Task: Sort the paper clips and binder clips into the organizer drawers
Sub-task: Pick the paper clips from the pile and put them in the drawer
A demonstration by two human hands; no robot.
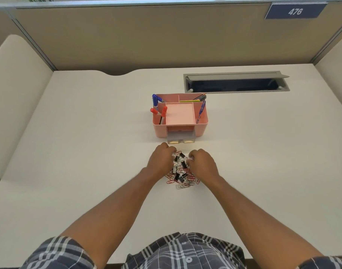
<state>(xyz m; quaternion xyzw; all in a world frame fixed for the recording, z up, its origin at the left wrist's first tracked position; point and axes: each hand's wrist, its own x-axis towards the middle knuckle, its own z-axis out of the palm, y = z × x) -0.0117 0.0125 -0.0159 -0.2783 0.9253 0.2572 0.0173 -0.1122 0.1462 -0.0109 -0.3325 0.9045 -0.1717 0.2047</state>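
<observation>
A mixed pile [180, 171] of black binder clips and red and silver paper clips lies on the white desk [88, 152]. Just beyond it stands a pink organizer [202, 125] with its translucent lower drawer [180, 137] pulled out toward me. My left hand [161, 161] rests at the pile's left edge, fingers curled onto the clips. On the pile's right edge sits my right hand [202, 164], fingers curled down too. Whether either hand grips a clip is hidden by the fingers.
Markers and pens stand in the organizer's top compartments, such as a blue marker [155, 101] and a red one [163, 113]. A grey cable hatch [236, 82] is open at the back right. Beige partition walls enclose the desk.
</observation>
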